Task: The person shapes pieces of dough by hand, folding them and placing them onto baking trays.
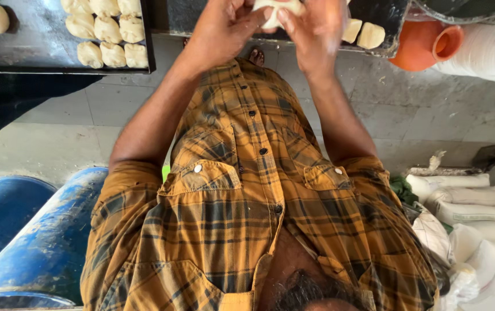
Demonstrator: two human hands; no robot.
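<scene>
Both my hands are raised at the top of the head view, pressed around one pale lump of dough (276, 10). My left hand (224, 29) cups it from the left and my right hand (315, 26) from the right, fingertips meeting on it. Directly beyond the hands lies a dark baking tray (383, 23) carrying two shaped dough pieces (362, 33). To the left, a second dark tray (40, 43) holds several rounded dough pieces (109, 31) in rows. My orange plaid shirt fills the middle of the view.
An orange plastic jug (426, 43) lies on its side at top right. Blue drums (40, 242) stand at lower left. White filled sacks (472, 219) are piled at lower right, with another sack (489, 55) at top right. Grey floor tiles lie below.
</scene>
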